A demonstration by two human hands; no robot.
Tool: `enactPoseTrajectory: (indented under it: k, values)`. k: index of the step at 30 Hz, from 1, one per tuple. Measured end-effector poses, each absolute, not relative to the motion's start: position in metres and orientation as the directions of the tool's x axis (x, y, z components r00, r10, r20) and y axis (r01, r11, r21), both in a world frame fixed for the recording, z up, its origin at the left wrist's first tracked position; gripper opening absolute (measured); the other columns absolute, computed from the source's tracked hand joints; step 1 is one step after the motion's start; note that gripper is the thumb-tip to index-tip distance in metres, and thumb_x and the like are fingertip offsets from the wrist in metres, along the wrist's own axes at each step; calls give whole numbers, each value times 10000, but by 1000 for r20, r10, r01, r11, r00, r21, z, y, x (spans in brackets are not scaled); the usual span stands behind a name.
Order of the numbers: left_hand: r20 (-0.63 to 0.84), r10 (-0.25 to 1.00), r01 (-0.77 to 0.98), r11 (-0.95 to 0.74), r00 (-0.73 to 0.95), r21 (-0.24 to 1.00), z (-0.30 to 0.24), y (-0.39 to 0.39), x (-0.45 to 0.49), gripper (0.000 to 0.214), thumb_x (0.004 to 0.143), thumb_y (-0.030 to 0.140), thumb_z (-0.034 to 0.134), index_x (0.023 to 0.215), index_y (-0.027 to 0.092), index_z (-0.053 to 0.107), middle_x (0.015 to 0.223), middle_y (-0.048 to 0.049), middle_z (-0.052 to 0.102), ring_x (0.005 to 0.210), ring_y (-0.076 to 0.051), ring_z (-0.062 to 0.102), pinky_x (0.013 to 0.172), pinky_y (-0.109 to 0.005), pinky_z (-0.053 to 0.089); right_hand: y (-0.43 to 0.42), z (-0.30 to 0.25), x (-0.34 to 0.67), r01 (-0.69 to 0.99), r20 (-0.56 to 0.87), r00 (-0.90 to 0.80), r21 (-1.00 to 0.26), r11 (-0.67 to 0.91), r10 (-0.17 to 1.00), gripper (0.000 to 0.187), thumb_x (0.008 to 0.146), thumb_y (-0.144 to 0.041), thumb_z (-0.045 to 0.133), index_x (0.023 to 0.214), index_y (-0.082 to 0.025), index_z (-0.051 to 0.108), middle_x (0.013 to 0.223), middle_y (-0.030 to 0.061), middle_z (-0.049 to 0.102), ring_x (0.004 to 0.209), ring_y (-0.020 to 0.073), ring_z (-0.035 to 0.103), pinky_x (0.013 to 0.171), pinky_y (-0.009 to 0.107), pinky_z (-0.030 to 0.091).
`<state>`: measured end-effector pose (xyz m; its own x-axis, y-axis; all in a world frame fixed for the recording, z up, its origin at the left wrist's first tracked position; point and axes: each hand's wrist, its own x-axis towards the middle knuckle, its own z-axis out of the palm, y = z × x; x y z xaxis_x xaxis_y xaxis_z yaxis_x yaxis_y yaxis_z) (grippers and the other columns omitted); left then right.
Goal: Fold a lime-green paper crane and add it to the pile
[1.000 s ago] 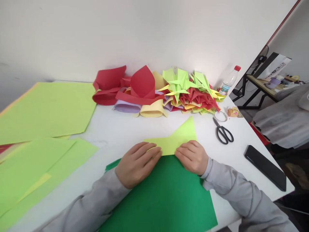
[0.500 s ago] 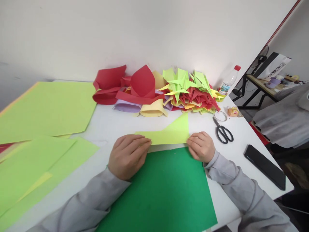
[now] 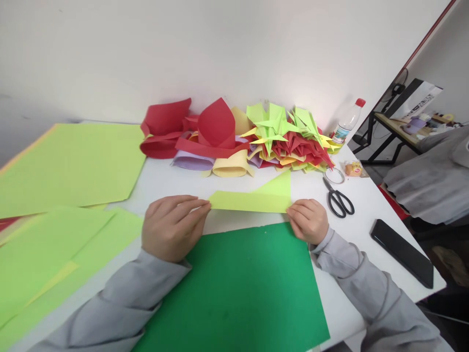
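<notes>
A folded yellow-green sheet of paper (image 3: 251,201) stretches between my two hands, with a long straight near edge and a pointed flap rising at its right. My left hand (image 3: 176,226) pinches its left end between thumb and fingers. At the right end, my right hand (image 3: 308,221) pinches the near corner. Just below lies a dark green sheet (image 3: 242,288) on the white table (image 3: 176,182); the folded paper is beyond its far edge. The fingertips under the paper are hidden.
Yellow-green sheets (image 3: 73,166) cover the left side. Red paper shapes (image 3: 216,124) and folded paper stars (image 3: 273,124) are heaped by the wall. Toward the right are black-handled scissors (image 3: 340,203), a tape roll (image 3: 334,176), a black phone (image 3: 402,253), a bottle (image 3: 344,126) and a wrapped snack (image 3: 353,169).
My left hand has slid left and slightly up to the paper's left end, uncovering more of it. The folded paper has shifted a little right and away. My right hand barely moved.
</notes>
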<state>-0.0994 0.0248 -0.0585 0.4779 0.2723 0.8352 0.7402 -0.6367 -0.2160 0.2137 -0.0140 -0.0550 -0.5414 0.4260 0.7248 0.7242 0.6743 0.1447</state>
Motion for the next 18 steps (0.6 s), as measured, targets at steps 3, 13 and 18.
enactPoseTrajectory:
  k: [3,13,18]
  values:
    - [849,274,748,-636,451,-192,-57,25,-100,188,719,99,730,797,202,593,697,15,717,715,-211,676,623,-353,535,-14,-56,213,738,735,-525,141,660,430,97,838,-123,580,772,-161,641,742,51,700,758,169,613,622,302,413]
    - [783,278,682,-691,557,-239,-51,8,-78,147,762,97,667,854,193,604,863,-53,735,791,-252,658,702,-415,505,-16,-53,205,660,696,-628,241,711,347,98,876,-123,571,809,-150,637,756,37,693,777,157,600,612,297,386]
    - [724,258,545,-817,640,-190,-54,-8,-57,161,792,37,593,886,165,615,950,-71,728,877,-238,643,770,-401,521,-22,-52,191,569,669,-687,255,782,282,109,883,-106,546,841,-118,646,798,68,690,822,171,603,628,306,402]
